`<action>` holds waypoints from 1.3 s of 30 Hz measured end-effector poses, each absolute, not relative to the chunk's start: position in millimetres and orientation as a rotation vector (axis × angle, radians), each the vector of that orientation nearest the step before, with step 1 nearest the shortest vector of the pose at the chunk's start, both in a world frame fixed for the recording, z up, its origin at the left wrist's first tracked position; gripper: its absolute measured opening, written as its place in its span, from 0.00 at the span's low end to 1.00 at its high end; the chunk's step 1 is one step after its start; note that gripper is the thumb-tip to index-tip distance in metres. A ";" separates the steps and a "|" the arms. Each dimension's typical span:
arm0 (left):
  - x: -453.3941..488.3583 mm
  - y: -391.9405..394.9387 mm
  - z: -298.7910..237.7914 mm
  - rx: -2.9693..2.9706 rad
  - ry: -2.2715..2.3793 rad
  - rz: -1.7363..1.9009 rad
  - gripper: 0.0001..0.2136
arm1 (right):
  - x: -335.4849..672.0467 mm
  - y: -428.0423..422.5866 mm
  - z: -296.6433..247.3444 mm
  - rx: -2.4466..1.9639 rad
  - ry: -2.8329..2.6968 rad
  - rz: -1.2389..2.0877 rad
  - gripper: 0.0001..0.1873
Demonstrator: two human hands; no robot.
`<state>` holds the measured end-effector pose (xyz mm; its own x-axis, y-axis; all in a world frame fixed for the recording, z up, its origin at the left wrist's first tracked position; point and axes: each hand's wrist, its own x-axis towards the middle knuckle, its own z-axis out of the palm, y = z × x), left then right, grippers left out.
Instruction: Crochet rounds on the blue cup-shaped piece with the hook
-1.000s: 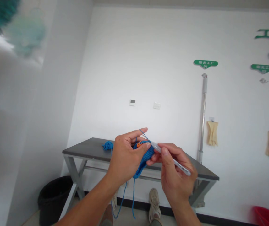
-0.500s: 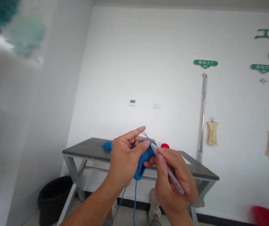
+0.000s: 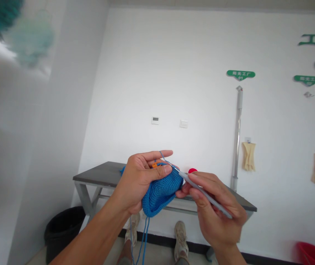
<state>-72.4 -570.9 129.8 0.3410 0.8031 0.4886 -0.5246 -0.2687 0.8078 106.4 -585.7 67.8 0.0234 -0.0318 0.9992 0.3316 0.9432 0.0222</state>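
A round piece of blue crochet work (image 3: 161, 191) hangs from my left hand (image 3: 139, 175), pinched at its upper edge between thumb and fingers. Blue yarn (image 3: 162, 156) runs over the raised left index finger down to the hook tip. My right hand (image 3: 219, 209) grips a grey-handled crochet hook (image 3: 208, 197) like a pen, its metal tip at the upper edge of the work. An orange stitch marker (image 3: 155, 165) sits by the left fingers. Loose blue strands (image 3: 145, 235) dangle below the piece.
Behind my hands stands a dark-topped table (image 3: 99, 175) with a red ball-like item (image 3: 192, 170) on it. A black bin (image 3: 63, 232) is at the lower left, a red basin (image 3: 314, 254) at the lower right. Gloves (image 3: 248, 156) and a metal pole (image 3: 238, 136) hang on the wall.
The crochet piece has turned so its round face shows. My right hand has shifted right and slightly down with the hook, and my left hand has moved a little left.
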 end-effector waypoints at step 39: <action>-96.4 -561.3 139.2 1.812 0.522 1.142 0.10 | 155.1 -631.5 95.9 -0.415 -1.945 -0.677 0.21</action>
